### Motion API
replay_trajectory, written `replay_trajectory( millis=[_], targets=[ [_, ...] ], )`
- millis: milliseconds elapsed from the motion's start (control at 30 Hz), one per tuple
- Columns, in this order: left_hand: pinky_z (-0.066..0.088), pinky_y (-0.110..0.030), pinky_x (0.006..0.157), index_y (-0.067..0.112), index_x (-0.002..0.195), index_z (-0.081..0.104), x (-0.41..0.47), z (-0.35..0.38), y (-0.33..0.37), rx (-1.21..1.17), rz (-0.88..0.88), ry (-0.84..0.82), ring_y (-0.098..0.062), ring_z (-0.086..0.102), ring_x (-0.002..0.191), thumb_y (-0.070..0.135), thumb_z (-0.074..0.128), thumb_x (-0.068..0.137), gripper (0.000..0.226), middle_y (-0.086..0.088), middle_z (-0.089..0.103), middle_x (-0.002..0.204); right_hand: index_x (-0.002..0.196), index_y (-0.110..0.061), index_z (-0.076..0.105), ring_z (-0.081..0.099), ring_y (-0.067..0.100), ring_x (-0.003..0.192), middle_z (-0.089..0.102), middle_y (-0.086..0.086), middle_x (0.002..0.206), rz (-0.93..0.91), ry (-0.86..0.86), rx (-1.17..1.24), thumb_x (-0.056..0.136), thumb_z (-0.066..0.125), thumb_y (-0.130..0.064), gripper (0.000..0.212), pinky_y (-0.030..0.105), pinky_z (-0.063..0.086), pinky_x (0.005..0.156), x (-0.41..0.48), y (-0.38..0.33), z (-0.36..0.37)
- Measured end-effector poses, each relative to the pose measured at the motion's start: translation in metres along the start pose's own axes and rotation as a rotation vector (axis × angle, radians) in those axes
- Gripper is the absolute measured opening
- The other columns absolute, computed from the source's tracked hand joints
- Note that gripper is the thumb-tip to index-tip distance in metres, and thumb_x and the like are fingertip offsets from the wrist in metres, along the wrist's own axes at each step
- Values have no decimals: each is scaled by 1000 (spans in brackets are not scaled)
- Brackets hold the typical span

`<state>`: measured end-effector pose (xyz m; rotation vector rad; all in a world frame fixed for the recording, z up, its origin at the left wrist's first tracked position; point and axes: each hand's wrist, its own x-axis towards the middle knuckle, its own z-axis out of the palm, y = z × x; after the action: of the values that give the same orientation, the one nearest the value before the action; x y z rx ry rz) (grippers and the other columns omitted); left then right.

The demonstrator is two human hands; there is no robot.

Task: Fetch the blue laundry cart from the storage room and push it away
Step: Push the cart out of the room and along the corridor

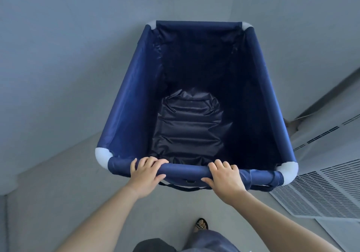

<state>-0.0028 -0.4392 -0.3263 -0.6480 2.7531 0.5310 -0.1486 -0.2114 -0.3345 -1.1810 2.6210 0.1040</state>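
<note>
The blue laundry cart (194,88) looks fetched: left hand (145,173) and right hand (224,175) each grip its near rail (185,169), fingers wrapped; pushing remains

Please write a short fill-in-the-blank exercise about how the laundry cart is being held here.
1. The left hand and right hand both grip the cart's near ____.
2. The blue laundry cart holds ____ laundry.
3. The rim's corner joints are coloured ____.
4. White louvred vents lie to the cart's ____.

Missing words: rail; no; white; right
</note>
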Motion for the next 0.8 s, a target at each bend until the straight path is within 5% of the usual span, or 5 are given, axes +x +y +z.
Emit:
replay_trajectory(
  millis=[567,800],
  targets=[
    [8,-41,110,46,130,34,37,-43,-35,-8,229,-162,-12,30,123,35,40,97,35,19,43,126,119,-23,42,47,22,95,48,-2,109,184,-55,-13,90,30,-62,50,36,37,81,14,-31,-4],
    [11,-40,109,48,134,29,56,-56,-65,39,391,-206,-11,31,124,32,38,98,40,18,43,127,119,-28,46,50,18,99,51,-6,108,354,59,90,88,35,-62,47,33,32,92,5,-66,0]
  ],
)
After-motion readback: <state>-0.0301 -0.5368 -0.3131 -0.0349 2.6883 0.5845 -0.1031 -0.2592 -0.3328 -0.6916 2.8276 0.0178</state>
